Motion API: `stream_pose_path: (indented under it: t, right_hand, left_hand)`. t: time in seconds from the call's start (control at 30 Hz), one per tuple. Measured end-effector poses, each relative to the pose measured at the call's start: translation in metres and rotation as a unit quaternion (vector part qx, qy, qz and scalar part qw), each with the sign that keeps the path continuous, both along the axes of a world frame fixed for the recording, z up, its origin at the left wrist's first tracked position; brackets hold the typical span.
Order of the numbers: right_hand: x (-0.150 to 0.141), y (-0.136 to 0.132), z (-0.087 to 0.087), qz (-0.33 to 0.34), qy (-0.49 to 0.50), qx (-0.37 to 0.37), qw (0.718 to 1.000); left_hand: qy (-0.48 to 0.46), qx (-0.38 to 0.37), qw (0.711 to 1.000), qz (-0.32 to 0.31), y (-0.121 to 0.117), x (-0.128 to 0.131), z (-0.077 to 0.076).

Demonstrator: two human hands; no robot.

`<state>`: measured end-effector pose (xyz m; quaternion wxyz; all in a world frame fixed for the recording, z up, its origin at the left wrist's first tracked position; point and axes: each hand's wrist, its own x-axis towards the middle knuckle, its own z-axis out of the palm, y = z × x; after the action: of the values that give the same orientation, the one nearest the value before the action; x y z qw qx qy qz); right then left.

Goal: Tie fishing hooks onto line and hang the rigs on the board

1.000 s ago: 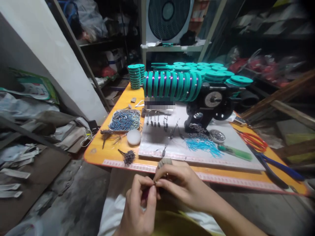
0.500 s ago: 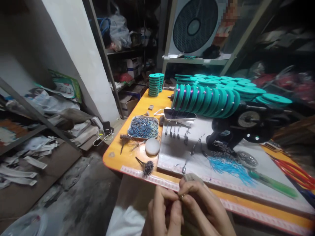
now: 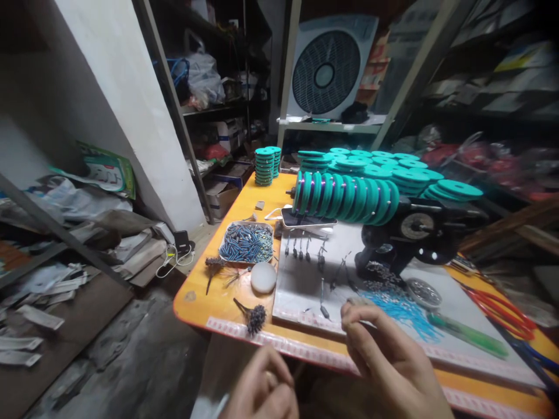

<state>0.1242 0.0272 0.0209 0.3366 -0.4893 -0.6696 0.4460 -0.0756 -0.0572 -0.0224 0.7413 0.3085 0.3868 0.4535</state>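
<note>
My left hand (image 3: 264,387) is below the front edge of the table, its fingers curled together; whatever they may hold is hidden. Farther right, my right hand (image 3: 388,355) is raised over the front edge of the white board (image 3: 292,291), thumb and fingertips pinched; anything between them is too small to make out. Just beyond the right fingertips, a small dark weight on a thin line (image 3: 324,311) lies on the board. More small weighted pieces (image 3: 301,254) lie in a row farther back. Bright blue strands (image 3: 408,314) with small metal ends spread to the right.
A tray of dark blue pieces (image 3: 244,243), a round whitish lid (image 3: 263,278) and a dark bristly bundle (image 3: 255,319) occupy the table's left. Behind the board are a phone (image 3: 308,219) and a machine (image 3: 414,227) carrying green spools (image 3: 345,198). A green-handled tool (image 3: 469,336) lies right.
My hands, close together before, have come apart. The right has moved right and slightly up, the left down and left. The camera view has shifted a little.
</note>
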Motion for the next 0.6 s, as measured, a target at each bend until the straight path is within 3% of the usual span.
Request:
stream_pose_path:
  t: [0.03, 0.07, 0.1, 0.17, 0.23, 0.33, 0.4, 0.43, 0.5, 0.53, 0.6]
  right_hand:
    - [0.004, 0.006, 0.0, -0.008, -0.046, 0.064, 0.997]
    - [0.007, 0.012, 0.0, -0.008, -0.09, 0.127, 0.988]
    - [0.009, 0.018, -0.001, -0.009, -0.128, 0.185, 0.974]
    - [0.012, 0.027, -0.004, -0.007, -0.191, 0.274, 0.943]
    - [0.013, 0.033, -0.007, -0.005, -0.245, 0.331, 0.911]
    - [0.014, 0.039, -0.012, -0.009, -0.308, 0.403, 0.862]
    - [0.015, 0.04, -0.013, -0.02, -0.328, 0.45, 0.83]
    - [0.016, 0.041, -0.013, -0.026, -0.334, 0.467, 0.818]
    - [0.022, 0.042, -0.01, -0.022, -0.339, 0.478, 0.81]
    - [0.027, 0.042, -0.007, -0.013, -0.334, 0.474, 0.815]
    - [0.043, 0.041, 0.002, -0.015, -0.29, 0.439, 0.85]
  left_hand:
    - [0.108, 0.006, 0.99, 0.088, -0.003, -0.012, 0.004]
    - [0.219, 0.025, 0.959, 0.176, -0.004, -0.025, 0.009]
    - [0.325, 0.053, 0.911, 0.248, -0.003, -0.038, 0.014]
    - [0.485, 0.142, 0.806, 0.309, 0.005, -0.063, 0.022]
    - [0.597, 0.224, 0.716, 0.283, 0.019, -0.081, 0.025]
    - [0.734, 0.278, 0.572, 0.238, 0.038, -0.092, 0.023]
    - [0.783, 0.291, 0.504, 0.222, 0.045, -0.093, 0.019]
    - [0.794, 0.296, 0.485, 0.218, 0.047, -0.093, 0.017]
    - [0.798, 0.304, 0.474, 0.215, 0.049, -0.093, 0.015]
    - [0.793, 0.307, 0.479, 0.217, 0.05, -0.094, 0.016]
    - [0.771, 0.312, 0.506, 0.227, 0.05, -0.096, 0.025]
